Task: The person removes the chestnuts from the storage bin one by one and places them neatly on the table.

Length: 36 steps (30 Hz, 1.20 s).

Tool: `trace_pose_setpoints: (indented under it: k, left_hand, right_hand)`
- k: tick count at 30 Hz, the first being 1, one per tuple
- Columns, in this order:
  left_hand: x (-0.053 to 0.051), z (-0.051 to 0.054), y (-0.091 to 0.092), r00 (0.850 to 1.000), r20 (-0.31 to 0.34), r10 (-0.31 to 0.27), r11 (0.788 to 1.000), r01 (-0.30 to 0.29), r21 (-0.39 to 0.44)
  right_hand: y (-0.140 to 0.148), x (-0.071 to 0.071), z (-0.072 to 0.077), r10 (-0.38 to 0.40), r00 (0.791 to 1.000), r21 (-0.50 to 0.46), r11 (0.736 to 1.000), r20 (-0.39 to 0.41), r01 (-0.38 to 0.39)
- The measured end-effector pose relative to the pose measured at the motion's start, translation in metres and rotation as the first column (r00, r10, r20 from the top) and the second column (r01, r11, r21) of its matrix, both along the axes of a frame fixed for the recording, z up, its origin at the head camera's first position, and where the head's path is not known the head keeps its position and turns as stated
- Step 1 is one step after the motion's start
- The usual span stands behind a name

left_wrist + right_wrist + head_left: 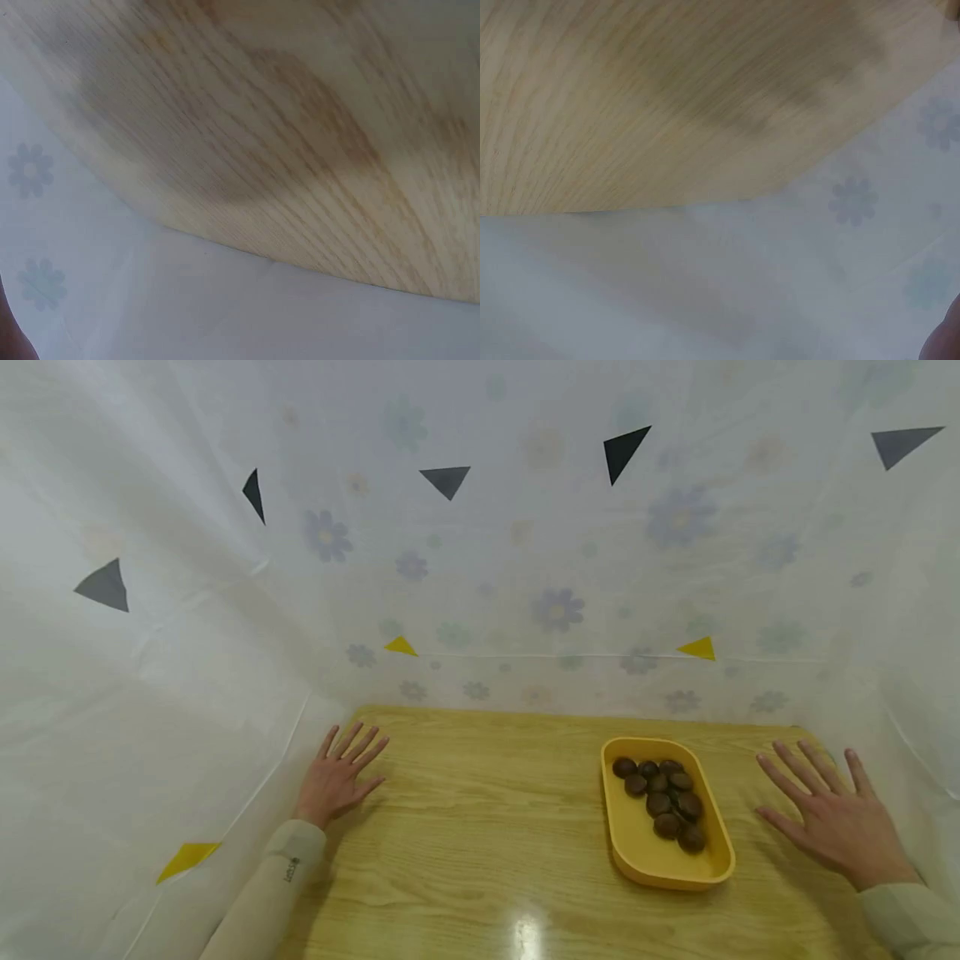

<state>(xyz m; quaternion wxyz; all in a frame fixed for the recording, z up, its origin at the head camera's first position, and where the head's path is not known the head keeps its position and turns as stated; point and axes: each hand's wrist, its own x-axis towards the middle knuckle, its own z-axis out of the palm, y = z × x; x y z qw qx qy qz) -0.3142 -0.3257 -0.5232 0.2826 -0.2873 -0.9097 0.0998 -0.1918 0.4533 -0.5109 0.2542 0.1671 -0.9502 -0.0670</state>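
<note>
Our left hand (333, 783) and right hand (843, 822) spread either side of a yellow tray (636, 842)
We grip nothing, fingers splayed, probably to leave the tray in plain view; it sits on the wood-grain surface (480, 827), nearer the right hand, and likely serves to keep the clustered dark brown, chestnut-like pieces (658, 804) from rolling away.

R hand (945, 339) mostly cut off, R-wrist cam.

2 lanes over table (480, 827): left hand (332, 785) to yellow tray (641, 852), wide; tray to right hand (847, 822), narrower. Floral curtain (487, 560) blocks behind.
</note>
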Motion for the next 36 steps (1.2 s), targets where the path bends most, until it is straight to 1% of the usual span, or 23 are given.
trace_pose_setpoints:
  k: [5, 9, 11, 15, 18, 20, 23, 27, 31, 34, 36]
  left_hand:
    - [0.000, 0.000, 0.000, 1.000, -0.007, -0.015, 1.000, 0.015, 0.016]
    - [-0.003, 0.001, 0.002, 0.999, -0.023, -0.030, 0.999, 0.031, 0.014]
    - [-0.004, 0.003, 0.003, 0.999, -0.029, -0.028, 1.000, 0.028, 0.009]
    - [-0.003, 0.006, 0.003, 0.999, -0.041, -0.022, 1.000, 0.023, 0.009]
    - [-0.002, 0.006, 0.003, 1.000, -0.020, -0.013, 1.000, 0.013, 0.002]
    - [-0.001, 0.004, 0.003, 1.000, 0.009, -0.006, 1.000, 0.006, -0.003]
    - [0.000, 0.001, 0.003, 1.000, 0.030, -0.002, 1.000, 0.003, -0.010]
    - [-0.001, -0.001, 0.005, 1.000, 0.000, -0.025, 1.000, 0.025, -0.004]
    - [-0.004, 0.000, 0.007, 0.998, -0.023, -0.054, 0.998, 0.055, 0.024]
    - [-0.006, 0.002, 0.010, 0.999, -0.012, -0.047, 0.999, 0.047, 0.028]
    - [-0.006, 0.004, 0.013, 1.000, 0.008, -0.019, 0.999, 0.019, 0.027]
  right_hand:
    - [-0.002, 0.001, -0.002, 0.014, 1.000, -0.010, 1.000, 0.004, -0.014]
    - [-0.005, -0.001, 0.001, 0.037, 0.999, -0.026, 0.999, -0.025, -0.038]
    - [-0.007, -0.001, 0.002, 0.041, 0.999, -0.027, 0.999, -0.032, -0.041]
    - [-0.009, -0.002, 0.002, 0.027, 1.000, -0.014, 1.000, -0.005, -0.027]
    - [-0.009, -0.002, -0.001, 0.012, 1.000, -0.005, 1.000, 0.012, -0.012]
    - [-0.009, -0.002, -0.004, 0.009, 1.000, -0.006, 1.000, 0.012, -0.008]
    - [-0.007, -0.002, -0.008, 0.010, 1.000, -0.008, 1.000, 0.010, -0.010]
    - [-0.007, -0.001, -0.009, 0.024, 1.000, -0.014, 1.000, -0.002, -0.024]
    - [-0.009, -0.001, -0.008, 0.020, 1.000, -0.027, 0.999, -0.021, -0.020]
    - [-0.011, 0.000, -0.007, -0.006, 1.000, -0.040, 0.999, -0.019, 0.006]
    - [-0.012, 0.000, -0.007, -0.022, 1.000, -0.059, 0.998, -0.007, 0.021]
